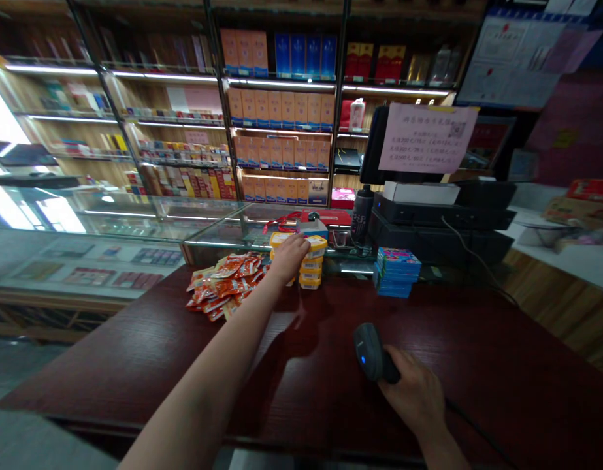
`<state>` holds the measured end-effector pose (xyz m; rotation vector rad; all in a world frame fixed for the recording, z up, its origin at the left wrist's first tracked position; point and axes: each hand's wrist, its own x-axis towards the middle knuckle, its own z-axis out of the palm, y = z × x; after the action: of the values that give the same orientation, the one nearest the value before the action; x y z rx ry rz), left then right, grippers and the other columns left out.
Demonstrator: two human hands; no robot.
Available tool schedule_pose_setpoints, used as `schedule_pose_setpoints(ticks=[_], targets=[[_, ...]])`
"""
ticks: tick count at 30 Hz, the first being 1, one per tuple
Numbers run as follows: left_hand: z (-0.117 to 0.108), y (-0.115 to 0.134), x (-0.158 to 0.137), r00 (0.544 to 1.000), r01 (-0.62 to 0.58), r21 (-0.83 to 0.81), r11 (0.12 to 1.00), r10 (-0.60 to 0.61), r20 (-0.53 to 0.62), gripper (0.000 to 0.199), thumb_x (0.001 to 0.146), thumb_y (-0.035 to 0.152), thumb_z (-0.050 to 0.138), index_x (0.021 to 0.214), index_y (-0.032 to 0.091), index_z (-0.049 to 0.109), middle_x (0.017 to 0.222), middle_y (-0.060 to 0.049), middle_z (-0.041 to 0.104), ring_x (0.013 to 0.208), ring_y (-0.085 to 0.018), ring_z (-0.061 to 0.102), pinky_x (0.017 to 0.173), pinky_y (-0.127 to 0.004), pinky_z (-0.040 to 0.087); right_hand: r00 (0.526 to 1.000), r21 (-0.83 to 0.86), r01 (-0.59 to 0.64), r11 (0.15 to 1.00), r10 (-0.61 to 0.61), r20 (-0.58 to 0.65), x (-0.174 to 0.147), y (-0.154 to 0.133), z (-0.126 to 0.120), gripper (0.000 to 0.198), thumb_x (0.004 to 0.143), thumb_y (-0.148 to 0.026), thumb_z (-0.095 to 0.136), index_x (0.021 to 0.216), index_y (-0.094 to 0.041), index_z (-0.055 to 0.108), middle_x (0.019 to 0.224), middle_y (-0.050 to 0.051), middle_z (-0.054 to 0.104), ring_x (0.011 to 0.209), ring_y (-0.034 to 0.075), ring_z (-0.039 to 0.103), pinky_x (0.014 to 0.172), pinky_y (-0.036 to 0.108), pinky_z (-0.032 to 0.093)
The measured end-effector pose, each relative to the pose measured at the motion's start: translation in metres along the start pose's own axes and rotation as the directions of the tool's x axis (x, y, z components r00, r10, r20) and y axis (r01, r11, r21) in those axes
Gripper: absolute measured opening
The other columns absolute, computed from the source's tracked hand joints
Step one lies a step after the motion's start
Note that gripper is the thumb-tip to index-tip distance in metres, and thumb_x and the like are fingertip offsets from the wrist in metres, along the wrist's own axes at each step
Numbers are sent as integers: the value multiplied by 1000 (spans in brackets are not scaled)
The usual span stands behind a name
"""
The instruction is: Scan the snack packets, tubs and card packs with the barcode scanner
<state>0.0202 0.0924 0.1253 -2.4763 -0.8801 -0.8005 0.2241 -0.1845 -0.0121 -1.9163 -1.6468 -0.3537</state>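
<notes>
My right hand (pixel 419 388) is wrapped round the handle of a dark barcode scanner (pixel 368 351), which shows a small blue light and is held over the near part of the counter. Stretched forward, my left hand (pixel 290 256) grips a yellow tub (pixel 280 239) at the top of the stacked yellow tubs (pixel 310 274); its fingertips are partly hidden. To the left of that hand lies a loose heap of orange snack packets (pixel 227 282). A pile of blue boxes (pixel 398 273) with colourful tops stands to the right of the tubs.
The dark red counter (pixel 301 391) meets a glass display case (pixel 223 228) at the back. A monitor with a pink sign (pixel 423 140), a black bottle (pixel 362 214) and black machines (pixel 438 228) stand behind the blue boxes. Shelves of boxes (pixel 281 111) line the wall.
</notes>
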Motion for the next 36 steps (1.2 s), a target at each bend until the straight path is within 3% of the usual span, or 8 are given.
schedule_pose_setpoints(ticks=[5,14,23,29,36], targets=[[-8,10,-1,994,83,-59,995,-88,-73,18,84,33,56,92,20,64,101,-11,65,114,-28,50,100,-46,37,1000,0,2,1000,-2,10,1,-1,-2,28,76,-20,52,102,-24,61,99,4,70,86,21,65,75,32,47],[-5,5,3,984,170,-93,981,-174,-39,21,87,21,49,91,21,69,96,-7,68,97,-24,54,85,-36,43,1000,-3,-13,1000,13,25,2,-4,-6,27,78,-20,53,104,-22,60,97,3,70,85,21,66,74,32,46],[3,12,4,978,199,-89,976,-204,-52,21,89,24,47,93,21,67,100,-8,65,98,-24,52,86,-37,43,998,1,-37,999,37,59,2,-3,-5,29,78,-21,52,105,-23,61,101,3,70,87,21,65,76,33,46],[0,33,-9,975,148,-122,981,-165,-147,26,89,25,48,110,24,63,119,-8,59,115,-27,46,99,-43,38,995,-9,-77,997,78,64,5,-5,-4,29,75,-20,56,103,-24,63,92,1,70,83,20,64,74,31,44],[18,87,-18,998,-41,-224,974,30,-52,28,88,22,47,111,24,63,117,-8,59,114,-26,48,97,-42,41,981,-92,-145,985,156,118,18,3,-23,27,76,-23,60,103,-25,63,86,1,70,79,21,66,68,30,42]])
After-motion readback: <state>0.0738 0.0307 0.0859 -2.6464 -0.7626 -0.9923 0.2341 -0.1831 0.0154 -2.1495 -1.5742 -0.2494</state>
